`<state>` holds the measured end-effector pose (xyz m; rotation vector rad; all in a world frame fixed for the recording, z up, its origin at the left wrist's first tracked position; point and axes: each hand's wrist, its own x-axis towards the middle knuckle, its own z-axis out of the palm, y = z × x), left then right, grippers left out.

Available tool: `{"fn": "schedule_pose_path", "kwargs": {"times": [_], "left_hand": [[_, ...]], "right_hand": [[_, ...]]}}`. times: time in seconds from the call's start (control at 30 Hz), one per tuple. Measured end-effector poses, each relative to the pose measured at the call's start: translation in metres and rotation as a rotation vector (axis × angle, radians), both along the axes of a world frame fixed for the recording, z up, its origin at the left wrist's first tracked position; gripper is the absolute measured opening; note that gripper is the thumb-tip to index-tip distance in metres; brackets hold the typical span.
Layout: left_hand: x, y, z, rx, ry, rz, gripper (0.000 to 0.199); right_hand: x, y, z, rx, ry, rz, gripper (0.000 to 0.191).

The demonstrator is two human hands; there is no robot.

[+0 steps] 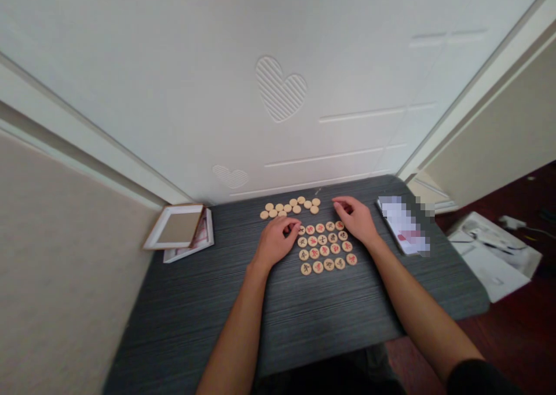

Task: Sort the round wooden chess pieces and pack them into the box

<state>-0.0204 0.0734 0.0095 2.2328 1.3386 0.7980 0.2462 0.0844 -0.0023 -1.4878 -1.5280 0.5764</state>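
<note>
Round wooden Chinese chess pieces (324, 251) lie face up in neat rows on the dark table, marked with red or black characters. Behind them is a loose cluster of blank-side-up pieces (293, 204). My left hand (275, 243) is at the grid's back left corner, thumb and index finger curled together on the corner piece (302, 230), which they partly cover. Over the back right of the grid hovers my right hand (357, 218), its thumb and index finger slightly apart with nothing visible between them. Its fingertips are to the right of the blank pieces.
A phone (402, 226), partly blurred out, lies on the table's right side. At the left back are an open box lid (161, 224) and a white tray (208, 233). A white panel with hearts (281, 88) rises behind the table (195, 319). A white box (495, 250) sits off the right edge.
</note>
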Motion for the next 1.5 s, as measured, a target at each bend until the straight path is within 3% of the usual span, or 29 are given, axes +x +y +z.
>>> {"fn": "schedule_pose_path", "kwargs": {"times": [0.13, 0.3, 0.47, 0.6, 0.8, 0.9, 1.03, 1.17, 1.5], "left_hand": [[-0.001, 0.001, -0.003, 0.002, -0.007, 0.011, 0.019], [-0.002, 0.002, -0.004, -0.015, -0.023, 0.024, 0.019], [-0.003, 0.002, -0.005, -0.006, -0.048, 0.039, 0.020], [-0.004, 0.003, -0.006, -0.011, -0.062, 0.046, 0.020], [-0.004, 0.003, -0.006, -0.033, -0.076, 0.053, 0.020], [-0.004, 0.002, -0.007, -0.035, -0.078, 0.054, 0.019], [-0.003, 0.002, -0.007, -0.021, -0.074, 0.053, 0.017], [-0.002, 0.002, -0.006, -0.030, -0.059, 0.037, 0.015], [-0.001, 0.001, -0.003, -0.026, -0.040, 0.020, 0.015]], "right_hand": [[-0.004, 0.003, 0.005, -0.010, -0.030, 0.064, 0.024], [-0.026, 0.009, 0.015, -0.032, -0.220, 0.153, 0.014], [-0.051, 0.018, 0.017, -0.054, -0.385, 0.081, 0.026], [-0.057, 0.022, 0.015, -0.081, -0.392, 0.059, 0.028], [-0.027, 0.018, 0.019, -0.102, -0.284, 0.132, 0.013], [-0.001, 0.017, 0.019, -0.113, 0.020, 0.200, 0.025], [0.024, 0.016, 0.012, -0.120, 0.200, 0.184, 0.035], [0.026, 0.014, 0.005, -0.148, 0.270, 0.139, 0.029], [0.022, 0.011, 0.000, -0.205, 0.376, 0.216, 0.040]]}}
